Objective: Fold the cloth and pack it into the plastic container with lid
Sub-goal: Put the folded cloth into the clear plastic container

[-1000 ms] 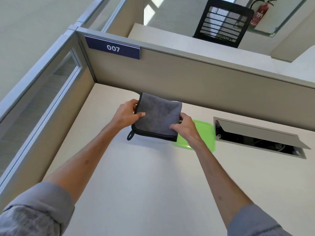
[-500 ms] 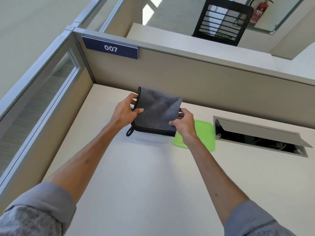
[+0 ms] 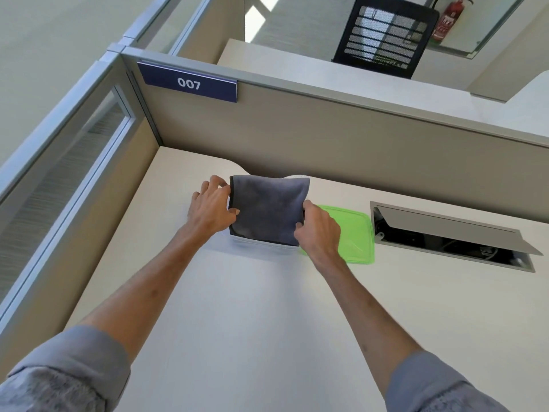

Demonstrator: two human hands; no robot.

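My left hand [image 3: 211, 210] is curled around the left edge of the folded grey cloth [image 3: 267, 211]: the thumb lies across its top face near the lower left corner, and my fingers [image 3: 214, 183] wrap over the dark-bound edge further up, so the cloth is pinched between them. My right hand [image 3: 319, 230] grips the opposite edge, thumb on the top face at the lower right corner and the other fingers tucked behind the right side, where I cannot see them.

The cloth spans the gap between my two hands, a roughly square pad with its far edge bulging a little. Directly under it, between my wrists, sits the clear plastic container [image 3: 261, 246]; only its near wall and rim show as a pale band just below the cloth's lower edge. I cannot tell whether the cloth already rests inside it or is only held against its opening.

Just beyond my right hand, partly hidden by my knuckles, the green lid [image 3: 355, 233] lies flat on the desk [image 3: 252, 322]. Further right of it, well clear of my fingers, a cable hatch [image 3: 451, 236] stands open in the desk.
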